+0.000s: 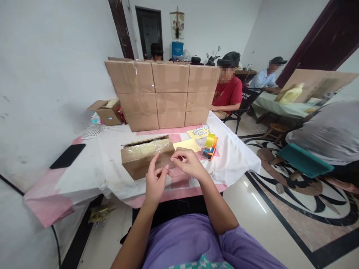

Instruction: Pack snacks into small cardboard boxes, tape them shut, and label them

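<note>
Both my hands are raised over the near side of the table, close together. My left hand (pixel 156 181) has its thumb and index finger curled towards each other by the box's right end. Just to its right, my right hand (pixel 188 163) pinches thumb against fingers; anything thin or see-through between the hands is too small to make out. Beside them lies an open-topped cardboard box (pixel 146 163) with shiny transparent plastic over its pale contents. Behind my right hand is a pale yellow sheet (pixel 187 145). A yellow tape roll (pixel 209 140) rests on an orange and blue packet (pixel 210 152).
Stacked cardboard boxes (pixel 171 91) form a wall across the table's back. A black tablet-like slab (pixel 68 156), a white perforated piece (pixel 92 132) and a small open carton (pixel 110 114) are left. A sheet with cut-outs (pixel 200 132) lies back right. A person in red (pixel 231 93) sits beyond.
</note>
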Demonstrator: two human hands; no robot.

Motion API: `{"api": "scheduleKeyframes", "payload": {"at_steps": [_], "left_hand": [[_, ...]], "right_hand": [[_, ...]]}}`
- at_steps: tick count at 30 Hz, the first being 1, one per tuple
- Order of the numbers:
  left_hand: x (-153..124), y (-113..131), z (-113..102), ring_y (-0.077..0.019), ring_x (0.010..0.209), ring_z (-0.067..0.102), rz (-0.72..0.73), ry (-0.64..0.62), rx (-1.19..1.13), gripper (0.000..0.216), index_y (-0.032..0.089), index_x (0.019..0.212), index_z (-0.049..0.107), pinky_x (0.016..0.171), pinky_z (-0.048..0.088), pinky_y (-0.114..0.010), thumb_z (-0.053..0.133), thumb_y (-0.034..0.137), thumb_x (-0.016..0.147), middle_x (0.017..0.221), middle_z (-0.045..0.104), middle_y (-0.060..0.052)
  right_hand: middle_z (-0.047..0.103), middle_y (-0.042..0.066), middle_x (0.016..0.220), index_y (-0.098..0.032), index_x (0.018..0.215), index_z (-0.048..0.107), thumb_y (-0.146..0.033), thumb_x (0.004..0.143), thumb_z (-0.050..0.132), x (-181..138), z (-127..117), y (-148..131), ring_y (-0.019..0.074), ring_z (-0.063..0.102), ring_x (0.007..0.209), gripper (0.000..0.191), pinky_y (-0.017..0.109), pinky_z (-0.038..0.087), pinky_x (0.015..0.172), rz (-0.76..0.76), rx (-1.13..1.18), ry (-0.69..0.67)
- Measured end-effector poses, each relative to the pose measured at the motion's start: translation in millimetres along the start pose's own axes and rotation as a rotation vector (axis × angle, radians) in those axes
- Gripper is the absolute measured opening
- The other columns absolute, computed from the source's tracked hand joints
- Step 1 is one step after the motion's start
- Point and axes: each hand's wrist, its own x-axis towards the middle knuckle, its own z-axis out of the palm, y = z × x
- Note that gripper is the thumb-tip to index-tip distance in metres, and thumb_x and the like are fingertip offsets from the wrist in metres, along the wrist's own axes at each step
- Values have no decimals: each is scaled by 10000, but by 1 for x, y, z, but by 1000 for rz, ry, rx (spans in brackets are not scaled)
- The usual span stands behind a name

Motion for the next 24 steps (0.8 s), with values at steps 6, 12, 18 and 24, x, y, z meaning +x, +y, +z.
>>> {"api": "scheduleKeyframes", "payload": {"at_steps": [6, 12, 18, 24], "left_hand": [[13, -6, -30, -203, 686, 686, 129, 253, 316, 559, 170, 1380, 610, 726, 542, -331, 572, 540, 963, 705, 710, -23], [53, 5, -61, -365, 1523, 373, 534, 219, 971, 629, 181, 1510, 518, 1248, 184, -574, 556, 515, 978, 1583, 502, -174], [68, 3, -67, -337, 1521, 390, 505, 42, 1107, 610, 201, 1561, 440, 1254, -42, -646, 468, 487, 1023, 1583, 506, -147], [60, 7, -68, -301, 1458, 494, 403, 32, 1127, 584, 224, 1503, 517, 1287, 36, -591, 536, 505, 991, 1489, 612, -116]], "right_hand": [[561, -10, 712, -213, 748, 670, -356, 956, 652, 13, -34, -9, 150, 493, 688, 253, 287, 386, 666, -132, -105, 254], [608, 12, 820, -218, 788, 708, -409, 964, 667, 37, -39, -34, 167, 565, 796, 263, 299, 422, 743, -181, -63, -9], [594, -2, 798, -203, 760, 725, -516, 886, 715, 78, -13, -27, 137, 525, 735, 338, 267, 403, 695, -110, 150, -186], [575, -20, 658, -159, 677, 679, -438, 802, 688, 133, 18, 38, 123, 475, 647, 306, 259, 357, 621, 69, 24, -349]]}}
